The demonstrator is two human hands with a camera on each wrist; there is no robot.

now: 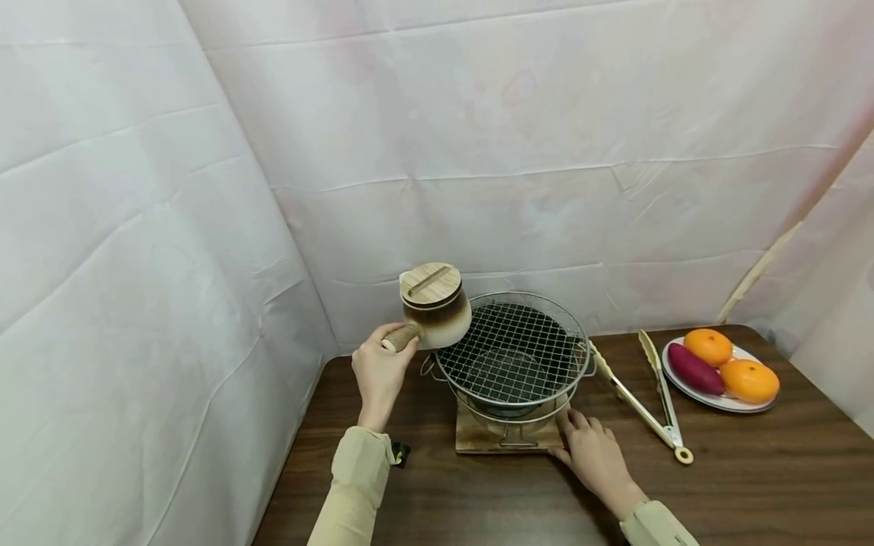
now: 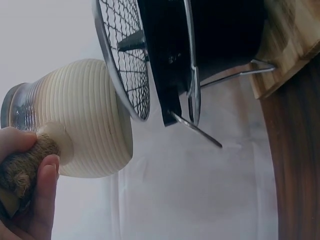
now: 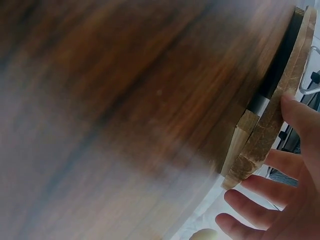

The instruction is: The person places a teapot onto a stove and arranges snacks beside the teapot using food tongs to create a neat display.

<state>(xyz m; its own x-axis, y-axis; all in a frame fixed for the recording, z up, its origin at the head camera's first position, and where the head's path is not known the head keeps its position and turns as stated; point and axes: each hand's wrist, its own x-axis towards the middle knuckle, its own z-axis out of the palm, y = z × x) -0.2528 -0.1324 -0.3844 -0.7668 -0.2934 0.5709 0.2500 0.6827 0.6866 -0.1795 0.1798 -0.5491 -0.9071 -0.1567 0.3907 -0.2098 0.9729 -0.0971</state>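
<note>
In the head view my left hand grips the rope-wrapped handle of a cream-and-brown side-handled teapot. The teapot has a flat wooden lid and is raised at the left rim of a round wire grill rack. The left wrist view shows the teapot's ribbed body beside the rack's edge, thumb and fingers around the handle. Below the rack is a dark stove on a wooden board. My right hand holds the board's front right corner, its thumb on the front edge.
Right of the stove lie long tongs, spread apart. A white plate with two oranges and a purple sweet potato stands farther right. A small black item lies by the left sleeve. White cloth hangs behind the table.
</note>
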